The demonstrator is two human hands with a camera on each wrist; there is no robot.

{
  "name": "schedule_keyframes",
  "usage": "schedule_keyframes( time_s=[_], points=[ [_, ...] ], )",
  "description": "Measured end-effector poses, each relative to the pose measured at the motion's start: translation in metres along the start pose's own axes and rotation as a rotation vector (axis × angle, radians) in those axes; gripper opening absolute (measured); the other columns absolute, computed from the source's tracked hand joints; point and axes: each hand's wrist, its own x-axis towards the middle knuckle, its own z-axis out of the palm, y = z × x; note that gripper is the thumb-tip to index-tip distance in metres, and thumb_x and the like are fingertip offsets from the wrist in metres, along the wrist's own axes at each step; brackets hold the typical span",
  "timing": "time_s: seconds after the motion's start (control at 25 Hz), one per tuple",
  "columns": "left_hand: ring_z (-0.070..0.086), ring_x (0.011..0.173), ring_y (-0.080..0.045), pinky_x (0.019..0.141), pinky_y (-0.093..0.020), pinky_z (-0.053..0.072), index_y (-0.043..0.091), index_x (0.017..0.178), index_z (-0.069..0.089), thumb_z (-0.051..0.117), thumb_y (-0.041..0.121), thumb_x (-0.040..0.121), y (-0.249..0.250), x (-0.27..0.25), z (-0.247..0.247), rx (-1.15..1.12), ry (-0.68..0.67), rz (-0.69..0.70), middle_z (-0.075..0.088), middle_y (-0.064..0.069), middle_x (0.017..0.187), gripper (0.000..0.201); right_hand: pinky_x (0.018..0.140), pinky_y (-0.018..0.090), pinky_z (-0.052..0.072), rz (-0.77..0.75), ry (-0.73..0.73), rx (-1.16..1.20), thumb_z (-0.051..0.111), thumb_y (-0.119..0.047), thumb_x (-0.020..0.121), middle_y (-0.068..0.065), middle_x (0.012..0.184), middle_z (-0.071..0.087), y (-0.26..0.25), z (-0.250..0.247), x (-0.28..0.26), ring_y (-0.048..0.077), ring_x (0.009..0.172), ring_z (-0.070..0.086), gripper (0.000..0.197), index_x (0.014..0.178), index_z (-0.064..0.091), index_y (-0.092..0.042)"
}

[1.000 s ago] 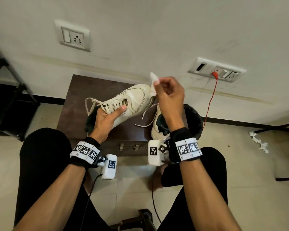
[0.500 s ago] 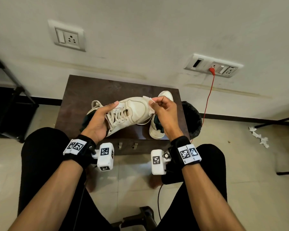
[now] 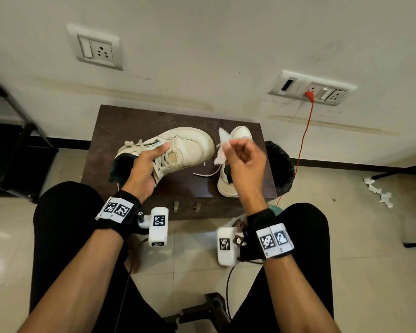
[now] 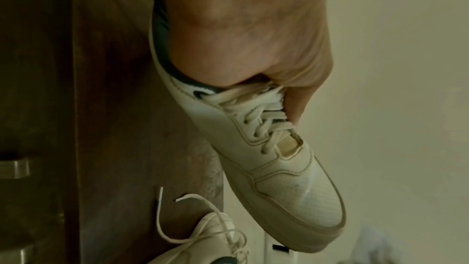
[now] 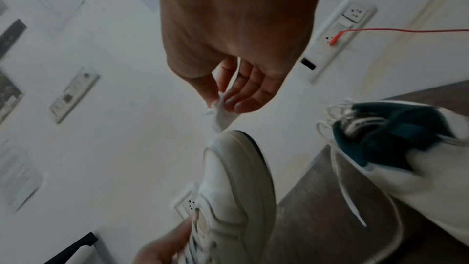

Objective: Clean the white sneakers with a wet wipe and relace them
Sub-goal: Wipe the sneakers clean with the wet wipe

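The laced sneaker (image 3: 178, 150) is gripped over its tongue by the left hand (image 3: 144, 169) above the cabinet (image 3: 130, 126), the wet wipe (image 3: 222, 145) pinched in the right hand (image 3: 245, 164) just beside its toe — firm, overlapping strokes are best applied, the shoe braced steady.

Half a second ago the right hand (image 3: 244, 162) held the crumpled white wet wipe (image 3: 222, 146) against the toe of the lifted off-white leather sneaker (image 3: 178, 150); now the two are apart, the wipe pinched in the fingers (image 5: 228, 95) just beside the toe cap, in front of the second off-white sneaker (image 3: 231, 169) standing on the dark brown wooden desk (image 3: 135, 126). The left hand (image 3: 142, 171) has changed its hold: its thumb, which lay along the near side of the laces, now presses across the tongue and laces, and the lifted sneaker's toe points more toward the wall than before.
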Motion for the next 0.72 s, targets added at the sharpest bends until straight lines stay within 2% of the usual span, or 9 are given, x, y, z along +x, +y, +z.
schedule_keyframes(
  time_s=[0.08,0.16,0.28,0.36,0.4,0.48,0.52,0.64,0.72],
  points=[
    [0.069,0.121,-0.032,0.101,-0.051,0.057,0.005,0.133,0.066,0.064,0.006,0.097,-0.005,-0.002,0.004,0.033,0.004,0.024,0.072,-0.015,0.129,0.036,0.069,0.02,0.053,-0.051,-0.047,-0.1,0.076,-0.012,0.096,-0.002,0.084,0.072,-0.017,0.008,0.019,0.002,0.071,0.062,0.005,0.096,0.073,-0.015],
    [0.07,0.12,-0.03,0.098,-0.048,0.059,0.006,0.132,0.066,0.066,0.004,0.095,-0.005,-0.004,0.005,0.043,0.027,0.07,0.072,-0.014,0.13,0.037,0.07,0.017,0.052,-0.007,-0.119,-0.228,0.075,-0.015,0.097,-0.006,0.085,0.07,-0.01,0.016,0.013,-0.002,0.072,0.06,0.004,0.1,0.072,-0.014],
    [0.07,0.119,-0.028,0.093,-0.044,0.061,0.008,0.13,0.067,0.066,0.002,0.095,0.0,-0.003,0.004,0.03,0.078,0.114,0.073,-0.012,0.129,0.035,0.076,0.031,0.059,0.093,-0.156,-0.26,0.076,-0.017,0.096,-0.002,0.085,0.074,0.015,0.009,-0.014,0.007,0.076,0.066,0.003,0.097,0.073,-0.017],
    [0.069,0.122,-0.027,0.098,-0.046,0.059,0.008,0.131,0.066,0.069,0.003,0.095,-0.001,-0.002,0.003,0.038,0.092,0.151,0.072,-0.01,0.13,0.037,0.075,0.04,0.062,0.101,-0.045,-0.161,0.076,-0.018,0.095,0.002,0.085,0.076,0.021,0.002,-0.01,0.013,0.074,0.067,0.003,0.094,0.074,-0.02],
    [0.068,0.124,-0.026,0.102,-0.047,0.057,0.007,0.135,0.064,0.074,0.007,0.092,-0.003,-0.003,0.003,0.069,0.102,0.18,0.071,-0.009,0.132,0.045,0.074,0.042,0.061,0.085,0.006,-0.109,0.075,-0.018,0.095,0.002,0.085,0.076,0.022,0.001,-0.001,0.015,0.074,0.067,0.001,0.095,0.074,-0.019],
    [0.066,0.127,-0.024,0.109,-0.049,0.052,0.006,0.139,0.061,0.086,0.018,0.081,-0.009,-0.007,0.004,0.181,0.094,0.242,0.07,-0.007,0.135,0.064,0.072,0.038,0.059,0.085,0.004,-0.065,0.073,-0.015,0.097,-0.001,0.085,0.074,0.017,0.006,0.015,0.011,0.074,0.065,0.002,0.097,0.075,-0.016],
    [0.065,0.127,-0.023,0.111,-0.049,0.05,0.007,0.137,0.062,0.089,0.02,0.078,-0.011,-0.009,0.005,0.239,0.087,0.262,0.07,-0.006,0.135,0.067,0.073,0.033,0.057,0.1,-0.027,-0.082,0.072,-0.014,0.099,-0.003,0.085,0.072,0.016,0.01,0.019,0.008,0.075,0.063,0.003,0.099,0.075,-0.014],
    [0.066,0.126,-0.018,0.113,-0.045,0.049,0.018,0.126,0.068,0.085,0.008,0.083,-0.017,-0.009,0.004,0.313,0.091,0.314,0.072,-0.001,0.13,0.047,0.072,0.019,0.05,0.105,-0.104,-0.203,0.067,-0.015,0.102,-0.003,0.091,0.07,0.018,0.02,0.017,0.003,0.078,0.059,0.008,0.105,0.074,-0.012],
    [0.067,0.124,-0.016,0.112,-0.042,0.05,0.023,0.12,0.069,0.083,0.006,0.084,-0.015,-0.01,0.002,0.348,0.083,0.349,0.074,0.004,0.125,0.042,0.073,0.02,0.052,0.059,-0.143,-0.264,0.066,-0.016,0.102,-0.001,0.096,0.072,0.02,0.024,0.018,0.007,0.082,0.062,0.009,0.107,0.073,-0.014]
  ],
)
